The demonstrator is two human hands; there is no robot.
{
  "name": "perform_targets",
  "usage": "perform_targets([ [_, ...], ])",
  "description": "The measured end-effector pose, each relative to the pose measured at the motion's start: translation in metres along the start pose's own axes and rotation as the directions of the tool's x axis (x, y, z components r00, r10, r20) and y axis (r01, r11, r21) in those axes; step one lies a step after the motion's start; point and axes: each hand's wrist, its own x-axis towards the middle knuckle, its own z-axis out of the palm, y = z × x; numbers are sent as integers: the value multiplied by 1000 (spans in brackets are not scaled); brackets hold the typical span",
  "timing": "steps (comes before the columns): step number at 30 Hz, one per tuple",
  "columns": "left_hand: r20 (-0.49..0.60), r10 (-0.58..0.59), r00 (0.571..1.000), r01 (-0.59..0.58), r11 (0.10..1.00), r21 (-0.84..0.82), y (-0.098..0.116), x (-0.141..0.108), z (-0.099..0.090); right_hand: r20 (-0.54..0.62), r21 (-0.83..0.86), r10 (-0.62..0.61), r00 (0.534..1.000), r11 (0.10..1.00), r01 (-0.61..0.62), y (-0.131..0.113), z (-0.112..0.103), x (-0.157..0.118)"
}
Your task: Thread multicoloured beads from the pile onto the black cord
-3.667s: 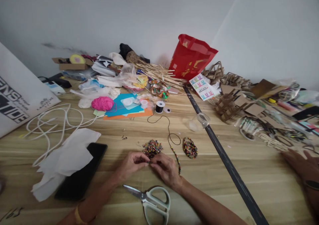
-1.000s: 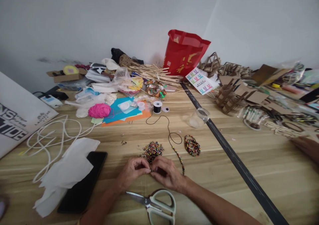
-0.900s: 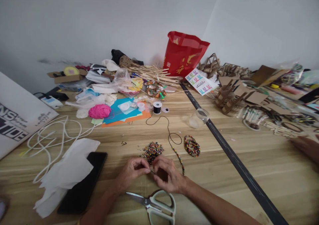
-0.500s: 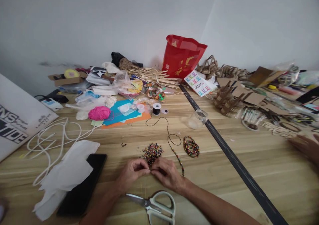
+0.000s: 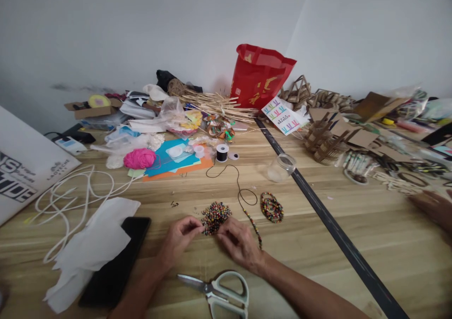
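Observation:
A small heap of multicoloured beads (image 5: 216, 215) lies on the wooden table. At its left edge my left hand (image 5: 181, 236) has thumb and forefinger pinched together; what they hold is too small to name. My right hand (image 5: 240, 243) rests at the heap's lower right, fingers bent and close together, their tips partly hidden. A black cord with a beaded stretch (image 5: 253, 224) runs down beside my right hand from a black spool (image 5: 222, 153). Coiled bead strings (image 5: 271, 208) lie to the right. White-handled scissors (image 5: 221, 293) lie open below my hands.
A glass jar (image 5: 281, 167) stands behind the coiled beads. To the left are a black tablet (image 5: 116, 267) under white paper (image 5: 95, 239) and a white cable. Another person's hand (image 5: 432, 208) is at the right edge. A red bag (image 5: 259, 76) stands at the back.
My hands were fingertip to fingertip in front of the beads; they have now moved apart, the left one to the left and up, the right one slightly up toward the heap.

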Motion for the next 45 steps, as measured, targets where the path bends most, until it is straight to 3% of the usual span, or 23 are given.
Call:
perform_targets([
  [4, -43, 77, 996, -69, 984, 167, 1, 2, -7, -55, 64, 126, 991, 990, -122, 2, 0, 1],
  [9, 103, 223, 969, -245, 871, 426, 3, -1, -10, -43, 156, 277, 960, 951, -267, 5, 1, 2],
  [16, 235, 263, 936, -353, 682, 641, 5, -5, -8, -75, 181, 247, 966, 956, -230, 6, -1, 2],
  [28, 256, 389, 885, -456, 613, 646, -8, 4, -3, -84, 202, 261, 962, 950, -240, 5, 2, 3],
  [36, 241, 388, 890, -449, 649, 614, -7, 1, -6, -79, 184, 241, 967, 957, -224, 6, 2, 2],
  [45, 260, 410, 874, -470, 579, 666, -8, 2, -3, -68, 163, 194, 979, 970, -181, 2, -1, 5],
])
